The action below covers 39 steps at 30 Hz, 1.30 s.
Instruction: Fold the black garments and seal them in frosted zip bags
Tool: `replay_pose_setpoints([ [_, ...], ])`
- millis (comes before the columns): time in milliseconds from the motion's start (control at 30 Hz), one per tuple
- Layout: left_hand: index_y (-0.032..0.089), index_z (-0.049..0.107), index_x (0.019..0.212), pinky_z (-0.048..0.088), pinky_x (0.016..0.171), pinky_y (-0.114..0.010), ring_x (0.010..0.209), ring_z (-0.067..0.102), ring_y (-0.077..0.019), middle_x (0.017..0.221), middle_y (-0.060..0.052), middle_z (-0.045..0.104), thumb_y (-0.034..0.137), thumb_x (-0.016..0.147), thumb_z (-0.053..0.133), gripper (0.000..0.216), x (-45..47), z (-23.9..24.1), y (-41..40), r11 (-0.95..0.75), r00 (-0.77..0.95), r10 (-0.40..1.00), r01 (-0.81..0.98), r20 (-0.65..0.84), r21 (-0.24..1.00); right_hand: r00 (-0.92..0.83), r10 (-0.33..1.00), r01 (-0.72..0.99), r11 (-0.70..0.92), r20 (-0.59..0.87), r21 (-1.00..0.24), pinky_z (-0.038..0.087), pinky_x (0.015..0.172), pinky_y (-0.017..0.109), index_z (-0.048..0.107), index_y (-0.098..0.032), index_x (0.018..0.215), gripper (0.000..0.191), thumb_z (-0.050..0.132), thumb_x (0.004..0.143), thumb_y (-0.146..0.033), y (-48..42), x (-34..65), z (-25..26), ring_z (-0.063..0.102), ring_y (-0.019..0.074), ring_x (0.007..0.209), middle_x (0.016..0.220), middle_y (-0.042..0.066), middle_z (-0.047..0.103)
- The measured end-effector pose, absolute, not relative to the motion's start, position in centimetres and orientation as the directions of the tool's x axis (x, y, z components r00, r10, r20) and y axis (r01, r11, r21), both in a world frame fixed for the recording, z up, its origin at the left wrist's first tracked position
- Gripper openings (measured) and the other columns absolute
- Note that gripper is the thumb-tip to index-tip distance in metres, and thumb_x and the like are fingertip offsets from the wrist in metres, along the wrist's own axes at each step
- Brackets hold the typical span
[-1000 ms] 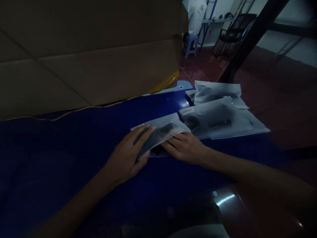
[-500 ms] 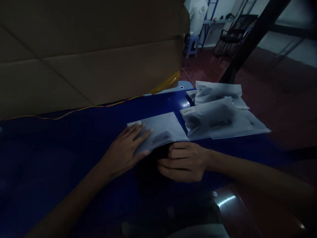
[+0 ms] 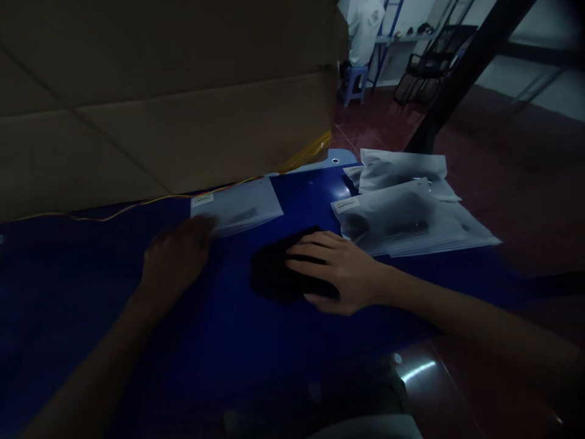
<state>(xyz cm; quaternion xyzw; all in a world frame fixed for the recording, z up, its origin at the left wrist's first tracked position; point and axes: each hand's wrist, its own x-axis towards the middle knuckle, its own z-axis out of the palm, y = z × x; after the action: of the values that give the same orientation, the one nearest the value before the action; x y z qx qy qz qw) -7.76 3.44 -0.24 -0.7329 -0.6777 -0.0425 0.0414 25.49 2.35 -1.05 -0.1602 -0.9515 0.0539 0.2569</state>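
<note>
A flat clear plastic bag (image 3: pixel 237 210) with a small white label lies on the blue table (image 3: pixel 114 292), near the base of a big cardboard box. My left hand (image 3: pixel 176 256) is at the bag's near left corner, blurred; whether it grips the bag I cannot tell. A dark folded item (image 3: pixel 278 271) lies bare on the table in front of me. My right hand (image 3: pixel 336 268) rests flat on its right side with fingers spread.
A large cardboard box (image 3: pixel 159 91) with yellow tape fills the far left. A stack of filled plastic bags (image 3: pixel 402 216) sits at the table's right end. Beyond are a red tiled floor, a dark slanted beam (image 3: pixel 461 67), a blue stool and a chair.
The dark item came out of the plastic bag. My left hand slid the bag away to the far left, toward the box. My right hand opened and now lies on the dark item.
</note>
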Motion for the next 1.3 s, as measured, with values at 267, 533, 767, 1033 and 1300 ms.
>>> replay_pose_setpoints([
  [267, 0.013, 0.052, 0.149, 0.028, 0.115, -0.081, 0.147, 0.044, -0.0499, 0.158, -0.022, 0.051, 0.026, 0.104, 0.029, 0.053, -10.6, -0.5, 3.5, -0.035, 0.043, 0.997, 0.994, 0.07, -0.105, -0.773, 0.394, 0.339, 0.919, 0.497, -0.201, 0.057, 0.102, 0.046, 0.068, -0.01, 0.131, 0.037, 0.057, 0.097, -0.022, 2.4, 25.3, -1.2, 0.065, 0.0272, 0.12, 0.132, 0.014, 0.072],
  [533, 0.007, 0.037, 0.159, 0.019, 0.126, -0.069, 0.157, 0.027, -0.0446, 0.166, -0.022, 0.039, 0.039, 0.1, 0.038, 0.067, -8.5, -1.0, 3.3, -0.053, 0.066, 0.983, 0.995, 0.169, -0.084, -0.733, 0.42, 0.339, 0.908, 0.535, -0.248, 0.061, 0.098, 0.044, 0.071, -0.014, 0.125, 0.029, 0.056, 0.102, -0.02, 2.9, 25.2, -1.4, 0.069, 0.0242, 0.114, 0.123, 0.011, 0.077],
  [767, 0.023, 0.023, 0.167, 0.042, 0.12, -0.05, 0.145, 0.051, -0.0325, 0.158, -0.014, 0.051, 0.058, 0.106, 0.041, 0.073, -3.4, 0.0, 0.0, -0.621, 0.57, 0.77, 0.772, 0.287, 0.134, -0.757, 0.384, 0.307, 0.923, 0.528, -0.232, 0.06, 0.099, 0.048, 0.071, -0.011, 0.125, 0.041, 0.07, 0.095, -0.039, 3.0, 25.5, -1.3, 0.069, 0.0293, 0.116, 0.126, 0.014, 0.075],
  [1033, 0.028, 0.005, 0.17, 0.045, 0.117, -0.052, 0.141, 0.054, -0.0312, 0.155, -0.015, 0.054, 0.038, 0.107, 0.051, 0.079, -2.0, -1.1, 0.1, -0.714, 0.666, 0.695, 0.684, 0.27, 0.152, -0.659, 0.515, 0.353, 0.856, 0.549, -0.379, 0.062, 0.083, 0.035, 0.074, -0.013, 0.113, 0.021, 0.059, 0.103, -0.025, 2.5, 25.3, -0.9, 0.075, 0.0204, 0.095, 0.107, 0.01, 0.08],
  [1300, 0.023, -0.01, 0.169, 0.038, 0.121, -0.061, 0.154, 0.035, -0.0384, 0.169, -0.021, 0.029, 0.027, 0.103, 0.054, 0.092, -2.8, -0.9, 0.4, -0.669, 0.616, 0.732, 0.732, 0.291, 0.132, -0.394, 0.915, 0.202, 0.183, 0.091, -0.962, 0.052, 0.058, 0.024, 0.07, -0.018, 0.103, 0.023, 0.062, 0.099, -0.039, 4.4, 26.7, 0.1, 0.07, 0.0151, 0.07, 0.083, 0.001, 0.075],
])
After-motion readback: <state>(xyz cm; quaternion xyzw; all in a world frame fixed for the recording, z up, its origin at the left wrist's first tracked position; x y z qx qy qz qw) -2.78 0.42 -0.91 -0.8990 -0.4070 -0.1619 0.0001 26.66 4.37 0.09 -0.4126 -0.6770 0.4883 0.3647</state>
